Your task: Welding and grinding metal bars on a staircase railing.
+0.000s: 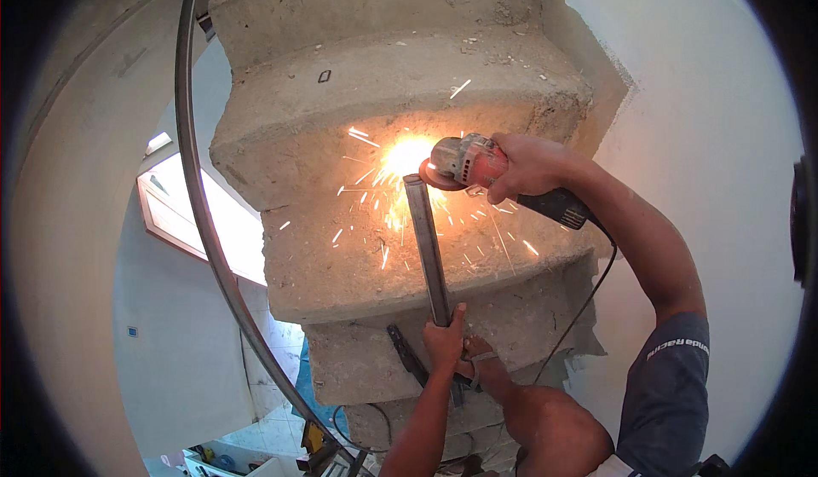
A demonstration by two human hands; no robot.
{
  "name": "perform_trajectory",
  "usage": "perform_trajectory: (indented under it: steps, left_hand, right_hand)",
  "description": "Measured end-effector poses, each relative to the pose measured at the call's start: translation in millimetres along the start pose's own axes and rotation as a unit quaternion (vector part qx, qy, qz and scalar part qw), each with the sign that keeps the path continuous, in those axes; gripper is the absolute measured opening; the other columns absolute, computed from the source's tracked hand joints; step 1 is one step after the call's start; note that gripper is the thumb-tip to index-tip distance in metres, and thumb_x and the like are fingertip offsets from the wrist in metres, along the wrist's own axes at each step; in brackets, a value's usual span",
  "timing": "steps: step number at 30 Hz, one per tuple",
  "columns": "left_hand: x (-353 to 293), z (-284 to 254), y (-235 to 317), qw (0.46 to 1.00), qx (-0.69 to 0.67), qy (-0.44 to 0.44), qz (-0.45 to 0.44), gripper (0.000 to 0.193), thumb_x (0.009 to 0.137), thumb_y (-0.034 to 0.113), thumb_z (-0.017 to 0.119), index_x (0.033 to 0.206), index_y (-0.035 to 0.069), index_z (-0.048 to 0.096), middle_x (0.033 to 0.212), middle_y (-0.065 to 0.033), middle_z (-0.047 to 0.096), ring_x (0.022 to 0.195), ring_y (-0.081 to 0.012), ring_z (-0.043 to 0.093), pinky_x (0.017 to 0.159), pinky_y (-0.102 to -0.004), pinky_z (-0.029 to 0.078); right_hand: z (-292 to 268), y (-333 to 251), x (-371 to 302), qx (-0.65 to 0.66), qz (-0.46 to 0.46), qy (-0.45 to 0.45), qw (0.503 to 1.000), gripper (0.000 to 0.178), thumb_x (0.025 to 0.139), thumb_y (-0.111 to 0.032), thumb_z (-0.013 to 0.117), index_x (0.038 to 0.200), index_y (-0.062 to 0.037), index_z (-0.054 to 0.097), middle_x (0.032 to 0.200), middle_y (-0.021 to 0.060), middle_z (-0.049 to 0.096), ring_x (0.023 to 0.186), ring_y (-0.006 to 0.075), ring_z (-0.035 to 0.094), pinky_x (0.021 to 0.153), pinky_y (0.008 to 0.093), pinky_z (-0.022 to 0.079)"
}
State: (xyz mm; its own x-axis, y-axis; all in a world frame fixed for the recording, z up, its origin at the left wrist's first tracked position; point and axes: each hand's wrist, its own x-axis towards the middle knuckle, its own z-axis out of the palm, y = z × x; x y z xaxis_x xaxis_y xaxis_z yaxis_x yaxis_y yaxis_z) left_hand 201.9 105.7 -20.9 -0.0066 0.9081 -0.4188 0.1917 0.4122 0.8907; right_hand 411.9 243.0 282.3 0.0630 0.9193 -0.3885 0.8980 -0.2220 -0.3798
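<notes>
My right hand [535, 167] is wrapped round the red and black body of an angle grinder [484, 163]. Its reddish disc [439, 179] meets the top end of a square metal tube [428, 255]. A bright burst of sparks [407, 155] flies from that end and hides part of the step behind. Lower down, my left hand [445, 341] grips the tube near its lower part and holds it almost upright, leaning slightly left at the top. My bare foot in a sandal [482, 358] is beside the left hand. A small square metal offcut [324, 76] lies on a higher step.
Rough concrete steps [358, 281] climb ahead of me. A curved metal rail [198, 196] runs along their left side, with a drop beyond it. The grinder's cord [588, 302] hangs down at right, near the white wall [690, 136]. A dark metal piece [406, 351] lies below the tube.
</notes>
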Motion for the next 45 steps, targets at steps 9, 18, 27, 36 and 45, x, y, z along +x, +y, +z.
perform_trajectory:
  steps: [9,18,27,36,45]
  left_hand:
    - [3.3,4.0,-10.3,0.999,0.027,0.034,-0.020,0.052,0.080,0.047,0.085,0.080,0.000,0.063,0.065,-0.0069,0.063,0.059,-0.0155,0.061,0.057,-0.0372,0.049]
    - [-0.2,-0.3,-7.5,0.999,-0.029,0.039,0.006,0.053,0.078,0.050,0.086,0.074,0.003,0.062,0.066,-0.0055,0.061,0.060,-0.0157,0.058,0.058,-0.0375,0.048]
    - [-0.6,0.7,-5.4,0.995,0.015,0.054,0.087,0.052,0.080,0.049,0.083,0.088,0.000,0.068,0.068,-0.0075,0.066,0.062,-0.0175,0.062,0.061,-0.0381,0.050]
    - [-3.4,-2.7,7.4,1.000,-0.003,-0.011,-0.027,0.052,0.081,0.048,0.083,0.078,-0.001,0.064,0.067,-0.0063,0.063,0.063,-0.0151,0.061,0.058,-0.0369,0.049]
    - [1.8,1.0,-8.7,0.998,0.061,0.022,-0.016,0.050,0.082,0.047,0.083,0.082,0.000,0.066,0.069,-0.0068,0.066,0.064,-0.0163,0.062,0.063,-0.0369,0.050]
  right_hand:
    - [-4.5,-13.9,0.2,-0.017,-0.014,-0.004,1.000,0.063,0.065,-0.029,0.085,0.114,0.0005,0.060,0.096,0.0171,0.071,0.089,0.0304,0.070,0.079,0.0402,0.054]
    - [-8.7,-15.1,5.1,-0.118,-0.039,0.024,0.992,0.066,0.063,-0.029,0.085,0.116,0.0008,0.059,0.098,0.0184,0.071,0.092,0.0317,0.070,0.080,0.0408,0.054]
    - [-9.5,-12.3,9.1,-0.011,-0.023,-0.013,1.000,0.062,0.061,-0.023,0.084,0.113,0.0013,0.060,0.089,0.0135,0.071,0.079,0.0253,0.070,0.073,0.0370,0.054]
    - [-19.9,-29.8,16.2,-0.076,-0.018,-0.050,0.996,0.054,0.063,-0.023,0.085,0.108,0.0004,0.064,0.084,0.0120,0.072,0.078,0.0234,0.071,0.072,0.0365,0.054]
    - [-17.4,-12.3,29.4,-0.065,-0.029,-0.063,0.995,0.051,0.063,-0.022,0.084,0.105,-0.0002,0.065,0.083,0.0118,0.071,0.075,0.0233,0.070,0.070,0.0372,0.054]
